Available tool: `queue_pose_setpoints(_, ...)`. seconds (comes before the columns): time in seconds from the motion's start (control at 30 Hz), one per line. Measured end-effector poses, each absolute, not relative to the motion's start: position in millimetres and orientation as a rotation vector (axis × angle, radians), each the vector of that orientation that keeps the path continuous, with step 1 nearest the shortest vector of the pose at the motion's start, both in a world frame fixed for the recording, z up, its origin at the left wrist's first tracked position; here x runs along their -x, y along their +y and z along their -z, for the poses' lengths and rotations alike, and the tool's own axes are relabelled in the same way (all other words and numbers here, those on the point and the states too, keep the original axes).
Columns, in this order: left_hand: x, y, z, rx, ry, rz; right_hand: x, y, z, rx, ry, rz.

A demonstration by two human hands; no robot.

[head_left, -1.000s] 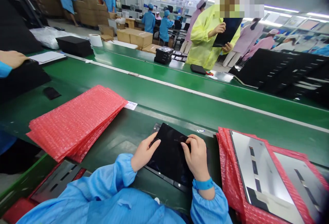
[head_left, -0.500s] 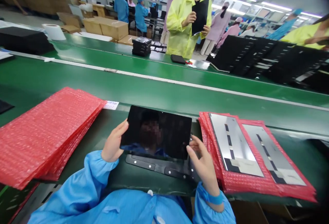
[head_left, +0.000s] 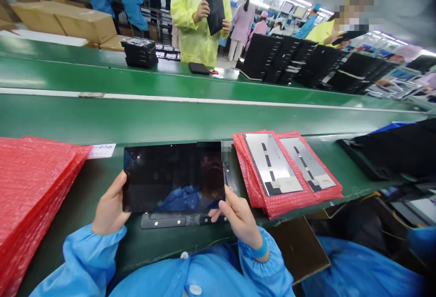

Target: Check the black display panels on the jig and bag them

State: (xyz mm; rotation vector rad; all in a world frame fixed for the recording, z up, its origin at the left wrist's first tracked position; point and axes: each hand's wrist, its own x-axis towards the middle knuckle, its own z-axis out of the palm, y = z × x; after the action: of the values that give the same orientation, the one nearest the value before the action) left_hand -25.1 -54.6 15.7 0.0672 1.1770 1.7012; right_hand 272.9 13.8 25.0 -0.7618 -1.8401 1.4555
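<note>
A glossy black display panel [head_left: 173, 179] is raised in front of me, its shiny face toward my head. My left hand [head_left: 111, 206] grips its left edge, fingers hidden behind. At the lower right corner my right hand [head_left: 236, 215] pinches the panel between thumb and fingers. Below the panel a dark frame with white dots [head_left: 163, 222] lies on the green bench, mostly covered. To the right, silver-backed display panels [head_left: 274, 163] rest on red bubble-wrap sleeves [head_left: 286, 204]. A stack of red bubble-wrap sleeves [head_left: 41, 183] lies to the left, with a white label [head_left: 102, 150] beside it.
A green conveyor [head_left: 163, 117] runs across beyond the bench. Upright black panels [head_left: 262, 56] line its far side, near a person in yellow [head_left: 200, 15] holding a dark panel. Black items [head_left: 395, 147] lie at the right, and an open cardboard box [head_left: 299, 249] stands below the bench edge.
My view has swung to the right, so the scene sits further left. The panel is still in both hands and now faces me more squarely. The right fingers have closed at its lower corner.
</note>
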Motion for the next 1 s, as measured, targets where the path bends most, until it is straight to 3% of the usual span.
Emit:
queue_pose_setpoints(0.2,16.1,-64.3,-26.2,-0.302,1.309,-1.369,-280.1,27.1,-23.3,0.903,-1.808,-1.475)
queue_pose_setpoints(0.37,12.3,-69.2,-45.8,-0.876,1.681,-1.435,-289.4,39.7,-14.9,1.054,-1.806,-1.239)
queue_pose_setpoints(0.53,6.3,-45.5,-70.4,-1.613,1.502,-1.488,-307.9,39.8,-17.0,1.044,-1.711,-1.155)
queue_pose_setpoints(0.73,24.2,26.4,-72.5,-0.899,1.551,-1.570,-344.6,32.8,-26.1,1.217,-1.676,-0.950)
queue_pose_setpoints(0.83,44.0,66.3,-68.7,-0.814,1.464,-1.519,-369.6,37.5,-27.3,1.363,-1.713,-0.806)
queue_pose_setpoints(1.0,75.9,128.0,-56.2,-0.708,1.541,-1.367,-428.7,74.7,-10.5,1.677,-2.026,-0.216)
